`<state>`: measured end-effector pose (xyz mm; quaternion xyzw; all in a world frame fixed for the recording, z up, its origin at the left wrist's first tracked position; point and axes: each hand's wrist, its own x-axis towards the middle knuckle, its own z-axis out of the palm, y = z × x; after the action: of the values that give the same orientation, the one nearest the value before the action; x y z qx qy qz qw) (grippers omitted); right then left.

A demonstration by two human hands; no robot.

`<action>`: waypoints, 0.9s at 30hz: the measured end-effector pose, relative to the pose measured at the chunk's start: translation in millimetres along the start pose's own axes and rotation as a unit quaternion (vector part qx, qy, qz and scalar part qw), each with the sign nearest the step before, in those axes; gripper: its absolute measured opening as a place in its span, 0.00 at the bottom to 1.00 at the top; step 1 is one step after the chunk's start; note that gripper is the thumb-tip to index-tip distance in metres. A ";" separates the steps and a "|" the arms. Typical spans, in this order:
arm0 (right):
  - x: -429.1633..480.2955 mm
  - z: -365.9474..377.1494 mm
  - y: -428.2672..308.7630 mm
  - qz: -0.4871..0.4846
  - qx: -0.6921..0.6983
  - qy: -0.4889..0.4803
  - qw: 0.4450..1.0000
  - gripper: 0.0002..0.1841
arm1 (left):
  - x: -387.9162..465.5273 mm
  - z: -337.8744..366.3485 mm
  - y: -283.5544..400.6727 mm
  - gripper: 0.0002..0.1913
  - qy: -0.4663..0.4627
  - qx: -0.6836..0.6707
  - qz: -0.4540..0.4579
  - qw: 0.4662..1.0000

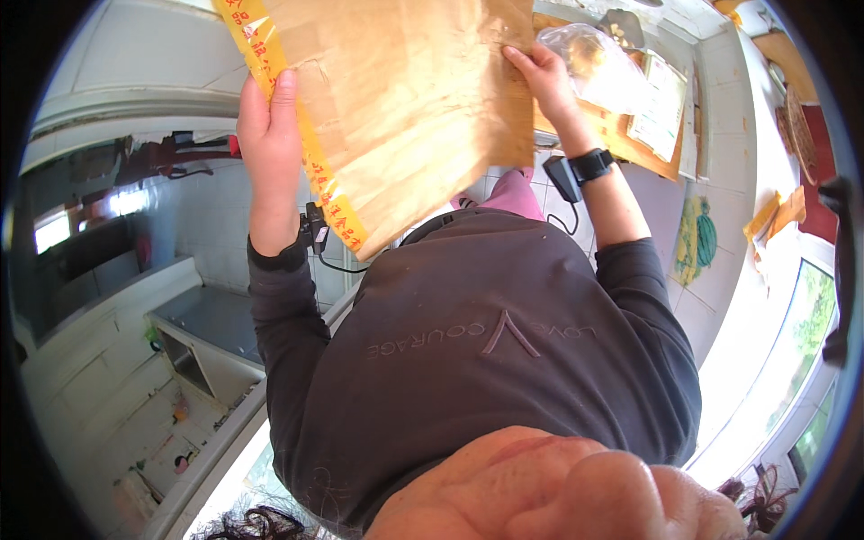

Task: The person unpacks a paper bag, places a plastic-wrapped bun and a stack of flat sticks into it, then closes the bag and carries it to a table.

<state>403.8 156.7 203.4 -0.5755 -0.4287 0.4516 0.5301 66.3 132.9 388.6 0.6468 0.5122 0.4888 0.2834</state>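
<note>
A large sheet of brown paper or flattened paper bag [405,115] spans the space between my two hands at the top of the head view. Along its left edge runs yellow tape with red printed writing. My left hand [273,121] grips this taped edge, the thumb on the near face. My right hand [547,74] pinches the paper near its right edge between thumb and fingers. The far edge lies outside the picture, and the lower corner hangs close to my dark top. Each wrist carries a black strapped device.
A wooden board or tabletop [611,131] at the upper right holds a clear plastic bag [590,61], a printed packet [660,101] and a dark container [622,28]. Green netting [704,236] hangs at the right. A grey-topped unit [212,320] stands at the left.
</note>
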 end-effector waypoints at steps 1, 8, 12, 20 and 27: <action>-8.9 -17.8 -5.4 0.007 0.021 -0.005 1.000 0.19 | 1.9 4.2 -1.8 0.14 -0.008 -0.036 -0.021 0.999; -66.6 -112.8 -50.9 0.047 0.110 0.027 0.992 0.13 | 33.5 40.3 -16.4 0.11 -0.109 -0.267 -0.137 0.948; -97.2 -137.2 -75.9 0.059 0.136 0.078 0.986 0.10 | 50.9 54.2 -16.4 0.14 -0.192 -0.320 -0.136 0.918; -190.6 -168.2 -129.5 0.057 0.215 0.183 0.958 0.12 | 52.7 64.9 37.1 0.25 -0.315 -0.397 -0.156 0.848; -210.4 -172.5 -121.5 0.043 0.191 0.275 0.941 0.13 | 81.3 80.5 36.8 0.23 -0.429 -0.250 -0.094 0.863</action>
<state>522.9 -77.7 343.5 -0.5831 -0.1470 0.3716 0.7074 154.5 208.5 419.2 0.6488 0.2589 0.2463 0.6718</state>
